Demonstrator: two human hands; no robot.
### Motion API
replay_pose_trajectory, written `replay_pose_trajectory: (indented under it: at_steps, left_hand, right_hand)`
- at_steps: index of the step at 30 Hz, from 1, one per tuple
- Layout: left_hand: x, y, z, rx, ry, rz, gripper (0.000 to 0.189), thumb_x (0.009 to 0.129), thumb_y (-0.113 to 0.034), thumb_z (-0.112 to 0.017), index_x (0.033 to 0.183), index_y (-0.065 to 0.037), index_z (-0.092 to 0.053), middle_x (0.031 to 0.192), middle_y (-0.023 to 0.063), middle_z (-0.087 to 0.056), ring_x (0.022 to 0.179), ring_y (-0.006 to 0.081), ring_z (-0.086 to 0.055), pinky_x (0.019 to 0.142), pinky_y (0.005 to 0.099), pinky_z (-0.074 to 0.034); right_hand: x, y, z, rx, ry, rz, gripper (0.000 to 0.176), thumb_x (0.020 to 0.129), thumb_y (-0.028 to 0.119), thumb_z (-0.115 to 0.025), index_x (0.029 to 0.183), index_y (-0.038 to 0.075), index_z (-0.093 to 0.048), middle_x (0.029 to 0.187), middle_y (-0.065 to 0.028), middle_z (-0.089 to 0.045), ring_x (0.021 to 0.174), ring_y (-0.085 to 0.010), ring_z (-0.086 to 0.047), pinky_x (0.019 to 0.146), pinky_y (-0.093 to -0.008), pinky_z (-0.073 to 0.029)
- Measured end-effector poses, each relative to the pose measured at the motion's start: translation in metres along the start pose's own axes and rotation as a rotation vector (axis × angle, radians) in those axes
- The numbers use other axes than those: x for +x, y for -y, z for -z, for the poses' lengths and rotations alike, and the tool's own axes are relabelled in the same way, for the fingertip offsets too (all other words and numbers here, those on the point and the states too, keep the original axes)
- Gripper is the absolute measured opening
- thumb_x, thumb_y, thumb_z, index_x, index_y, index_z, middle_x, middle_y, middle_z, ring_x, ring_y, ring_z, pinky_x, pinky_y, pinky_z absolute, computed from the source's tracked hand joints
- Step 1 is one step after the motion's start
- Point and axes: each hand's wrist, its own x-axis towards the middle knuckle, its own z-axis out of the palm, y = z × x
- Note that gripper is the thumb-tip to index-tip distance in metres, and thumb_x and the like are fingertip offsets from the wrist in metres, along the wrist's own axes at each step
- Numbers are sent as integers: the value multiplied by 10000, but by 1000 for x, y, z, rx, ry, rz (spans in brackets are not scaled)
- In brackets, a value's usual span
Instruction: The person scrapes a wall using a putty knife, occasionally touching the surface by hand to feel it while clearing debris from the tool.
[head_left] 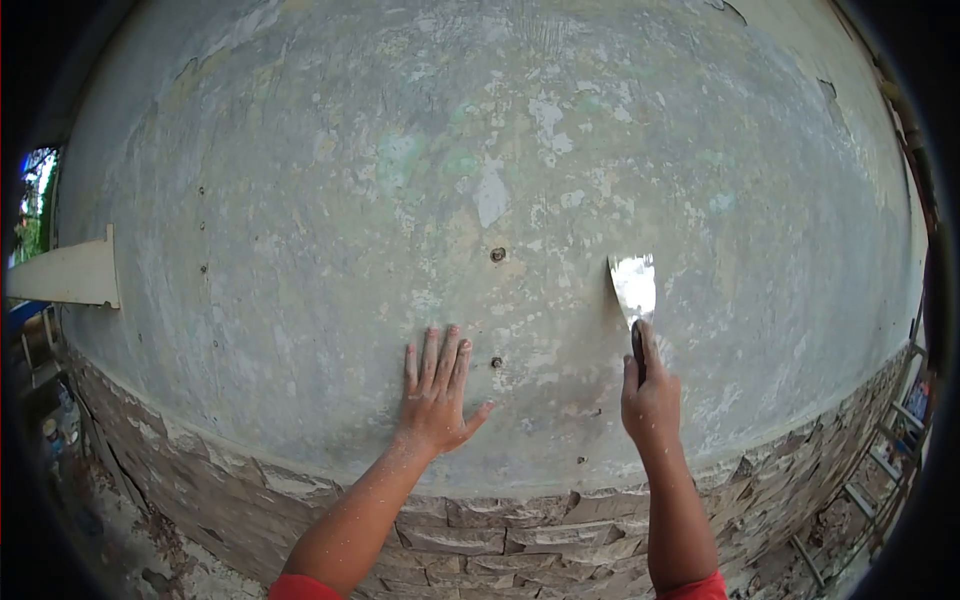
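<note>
A worn wall [300,250] with patchy grey-green paint fills most of the head view. My left hand [437,400] lies flat against it, fingers spread and pointing up, dusted with pale powder. To the right, my right hand [651,400] is wrapped round the dark handle of a putty knife [633,287]. The blade points upward over the wall and shines brightly, with its wide edge at the top. Two anchor holes, an upper one [498,255] and a lower one [496,362], sit in the wall between my hands.
Rough stone cladding [480,540] runs along the wall's base. A pale bracket [70,275] juts out at the left. At the far right leans a ladder [860,500], with rubble on the ground near it. Scattered items lie low at the left edge.
</note>
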Motion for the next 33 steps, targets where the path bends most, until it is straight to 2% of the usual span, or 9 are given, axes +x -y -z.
replay_pose_trajectory:
  at_steps: [2,7,10,12,16,24,30,31,33]
  left_hand:
    - [-14,4,-5,6,24,9,837,896,-576,-437,1501,-48,-203,1581,153,-74,1449,394,-16,1142,595,-8]
    - [-62,14,-10,32,172,27,786,902,-585,-433,1520,-163,-194,1588,117,-46,1449,383,7,1147,592,-8]
    - [-77,19,-1,61,287,21,773,905,-589,-427,1526,-204,-171,1592,99,-14,1451,373,34,1149,588,0]
    - [-82,20,6,68,335,14,767,907,-589,-424,1529,-225,-158,1594,90,2,1452,367,47,1150,586,4]
    - [-84,17,30,24,437,10,806,905,-583,-434,1535,-194,-114,1591,108,79,1447,376,102,1150,571,27]
    - [-82,-17,53,-171,577,140,862,868,-513,-574,1518,-114,-172,1569,176,102,1439,419,71,1135,600,-86]
    - [-25,-60,72,-63,491,14,846,884,-527,-540,1521,-123,-155,1565,187,93,1435,412,107,1141,588,-48]
    - [-14,-73,71,-58,500,16,846,884,-527,-540,1521,-123,-155,1565,187,93,1435,412,107,1141,588,-48]
    - [19,-98,66,-103,326,-38,836,862,-502,-575,1504,-109,-211,1557,196,52,1429,433,79,1135,587,-97]
  right_hand:
    - [-60,-19,-9,-72,133,-34,577,912,152,-549,1452,210,-354,671,-230,-616,540,-406,-594,481,-474,-423]
    - [-167,-35,-17,-33,342,-176,581,904,114,-536,1452,176,-353,792,-299,-616,675,-461,-608,580,-493,-460]
    - [-140,-11,-7,-12,284,-191,549,905,123,-536,1431,167,-385,861,-304,-623,721,-478,-604,616,-494,-466]
    - [-100,-5,-6,-20,180,-91,536,917,182,-537,1431,177,-385,734,-276,-626,636,-460,-596,566,-516,-455]
    - [-20,31,16,-62,69,-71,491,933,201,-501,1414,180,-406,769,-291,-626,694,-479,-599,622,-548,-452]
    - [-81,11,19,-147,251,-169,527,929,243,-494,1438,259,-359,812,-316,-624,780,-502,-602,707,-559,-475]
    - [25,35,42,-69,141,-60,461,923,220,-504,1380,199,-444,891,-304,-628,825,-502,-590,747,-550,-465]
    - [52,43,49,-113,123,2,473,935,252,-464,1401,196,-405,835,-298,-638,805,-487,-617,735,-557,-487]
    - [106,68,65,-154,99,33,422,932,228,-452,1351,181,-466,924,-263,-657,881,-453,-631,774,-521,-505]
